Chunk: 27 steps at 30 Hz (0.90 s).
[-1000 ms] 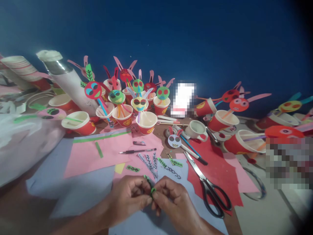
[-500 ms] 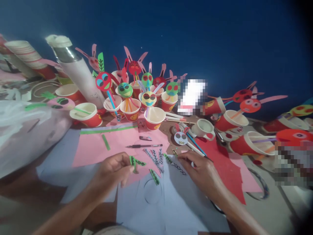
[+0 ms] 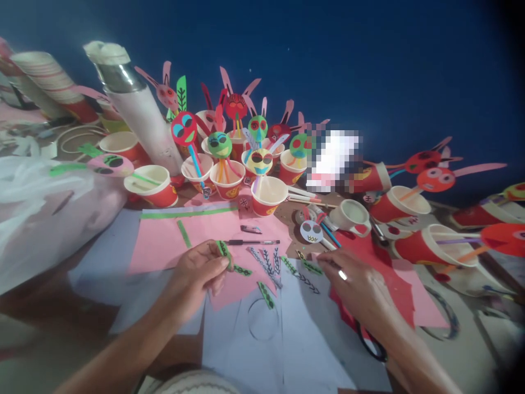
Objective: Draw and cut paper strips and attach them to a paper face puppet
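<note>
Green paper, marked in black, makes the short strip (image 3: 223,249) pinched in your left hand (image 3: 200,266) above the pink sheet (image 3: 223,295). A second ago your hands met; now they are apart, so the left alone holds it. Your right hand (image 3: 363,282) covers part of the scissors (image 3: 379,358); I cannot tell whether it grips anything. Red cups (image 3: 162,196) line the worktop (image 3: 184,351) behind.

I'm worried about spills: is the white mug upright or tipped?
Upright: the white mug stands with its rim facing up.
</note>
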Each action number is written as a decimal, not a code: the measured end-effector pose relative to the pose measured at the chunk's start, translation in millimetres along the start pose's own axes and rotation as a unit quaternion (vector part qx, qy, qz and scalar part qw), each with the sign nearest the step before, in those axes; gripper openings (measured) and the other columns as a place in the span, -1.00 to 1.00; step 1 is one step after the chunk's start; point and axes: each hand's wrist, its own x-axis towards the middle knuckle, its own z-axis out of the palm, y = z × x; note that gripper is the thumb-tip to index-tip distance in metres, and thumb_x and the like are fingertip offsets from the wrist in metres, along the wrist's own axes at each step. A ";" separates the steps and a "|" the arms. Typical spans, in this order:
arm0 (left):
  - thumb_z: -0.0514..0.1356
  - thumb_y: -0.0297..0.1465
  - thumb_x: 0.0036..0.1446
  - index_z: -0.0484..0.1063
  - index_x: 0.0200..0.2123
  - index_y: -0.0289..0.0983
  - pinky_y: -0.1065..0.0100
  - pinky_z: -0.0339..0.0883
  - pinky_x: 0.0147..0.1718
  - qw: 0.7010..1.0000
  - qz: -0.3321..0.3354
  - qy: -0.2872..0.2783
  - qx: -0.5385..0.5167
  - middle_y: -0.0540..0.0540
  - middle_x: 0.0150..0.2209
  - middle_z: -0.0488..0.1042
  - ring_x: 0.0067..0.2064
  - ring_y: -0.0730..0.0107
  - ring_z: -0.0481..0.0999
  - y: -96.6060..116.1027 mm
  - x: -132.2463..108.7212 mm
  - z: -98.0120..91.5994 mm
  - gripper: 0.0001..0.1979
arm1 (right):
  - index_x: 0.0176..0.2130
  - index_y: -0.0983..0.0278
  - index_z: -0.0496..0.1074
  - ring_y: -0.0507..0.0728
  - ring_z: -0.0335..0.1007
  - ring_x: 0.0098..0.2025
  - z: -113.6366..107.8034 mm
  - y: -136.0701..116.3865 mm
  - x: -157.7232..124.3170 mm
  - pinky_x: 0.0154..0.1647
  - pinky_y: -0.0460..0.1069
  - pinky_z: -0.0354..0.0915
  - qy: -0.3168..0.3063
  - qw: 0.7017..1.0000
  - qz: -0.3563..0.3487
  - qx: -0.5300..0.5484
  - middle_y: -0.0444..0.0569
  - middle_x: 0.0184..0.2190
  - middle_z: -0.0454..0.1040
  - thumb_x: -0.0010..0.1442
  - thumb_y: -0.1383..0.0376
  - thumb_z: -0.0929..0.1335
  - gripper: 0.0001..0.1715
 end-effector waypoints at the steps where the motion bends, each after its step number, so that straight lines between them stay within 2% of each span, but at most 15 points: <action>1: 0.22 -0.37 0.03 0.31 -0.43 -0.31 0.52 0.04 -0.64 1.000 -0.007 -0.003 0.005 0.11 -0.61 0.29 -0.65 0.67 0.17 -0.8 -0.1 0.0 -0.86 | -0.25 0.13 0.47 0.16 0.46 -0.25 -1.6 5.7 -1.1 -0.35 -0.02 0.26 -0.002 1.000 0.011 -0.019 -0.08 -0.21 0.52 0.22 0.18 0.24 -0.77; 4: 0.21 -0.37 0.02 0.29 -0.43 -0.30 0.52 0.03 -0.64 0.999 -0.026 -0.010 0.028 0.14 -0.66 0.20 -0.64 0.64 0.16 -1.7 -0.4 1.4 -0.86 | -0.18 0.14 0.45 0.18 0.45 -0.19 -1.1 15.9 -5.1 -0.29 0.00 0.27 -0.023 0.998 0.014 -0.064 -0.06 -0.18 0.50 0.22 0.21 0.23 -0.76; 7: 0.20 -0.37 0.03 0.27 -0.45 -0.29 0.51 0.03 -0.63 0.998 -0.028 -0.013 0.048 0.14 -0.64 0.20 -0.64 0.65 0.14 -1.4 0.1 3.4 -0.85 | -0.17 0.17 0.45 0.19 0.45 -0.19 3.2 16.9 -7.2 -0.32 0.01 0.27 -0.037 0.994 0.001 -0.099 -0.03 -0.17 0.49 0.21 0.23 0.23 -0.75; 12: 0.19 -0.34 0.03 0.28 -0.46 -0.28 0.49 0.06 -0.63 0.994 -0.036 -0.029 0.096 0.15 -0.66 0.17 -0.65 0.61 0.11 -2.0 0.7 5.4 -0.85 | -0.21 0.17 0.43 0.16 0.45 -0.22 5.5 14.9 -4.7 -0.38 -0.04 0.24 -0.053 0.992 0.018 -0.112 -0.08 -0.20 0.47 0.17 0.29 0.27 -0.81; 15: 0.17 -0.32 0.02 0.30 -0.45 -0.27 0.48 0.08 -0.62 0.984 -0.052 -0.027 0.168 0.14 -0.66 0.17 -0.63 0.57 0.13 -2.0 -1.7 5.5 -0.85 | -0.29 0.17 0.41 0.13 0.44 -0.27 2.9 15.1 -3.3 -0.41 -0.05 0.21 -0.073 0.992 0.030 -0.103 -0.12 -0.25 0.47 0.17 0.29 0.27 -0.88; 17: 0.17 -0.29 0.02 0.34 -0.43 -0.28 0.49 0.05 -0.62 0.969 -0.060 -0.025 0.240 0.11 -0.61 0.21 -0.60 0.55 0.16 -2.5 -4.2 4.0 -0.84 | -0.30 0.16 0.39 0.12 0.43 -0.29 1.2 14.8 -2.8 -0.40 -0.05 0.20 -0.080 0.992 0.032 -0.090 -0.13 -0.27 0.47 0.18 0.28 0.25 -0.87; 22: 0.12 -0.27 0.07 0.39 -0.45 -0.28 0.50 0.01 -0.59 0.902 -0.054 -0.085 0.419 0.07 -0.57 0.25 -0.55 0.52 0.18 -10.0 -7.6 -4.4 -0.81 | -0.21 0.18 0.40 0.17 0.43 -0.17 2.1 11.6 0.4 -0.31 -0.03 0.23 -0.075 0.994 0.016 -0.075 -0.08 -0.19 0.48 0.16 0.28 0.27 -0.83; 25: 0.12 -0.33 0.05 0.44 -0.46 -0.26 0.50 0.06 -0.58 0.858 -0.005 -0.087 0.507 0.05 -0.55 0.35 -0.53 0.49 0.24 -14.2 -5.7 -7.8 -0.84 | -0.28 0.21 0.41 0.17 0.44 -0.21 4.6 10.5 3.3 -0.36 -0.04 0.20 -0.082 0.993 0.009 -0.089 -0.07 -0.27 0.50 0.13 0.30 0.29 -0.88; 27: 0.11 -0.36 0.05 0.48 -0.41 -0.25 0.50 0.11 -0.55 0.835 0.035 -0.070 0.545 0.01 -0.47 0.44 -0.50 0.46 0.31 -13.8 -3.9 -7.7 -0.84 | -0.35 0.22 0.40 0.16 0.44 -0.30 5.4 10.9 4.2 -0.41 -0.05 0.17 -0.082 0.992 0.009 -0.096 -0.08 -0.34 0.51 0.12 0.30 0.29 -0.91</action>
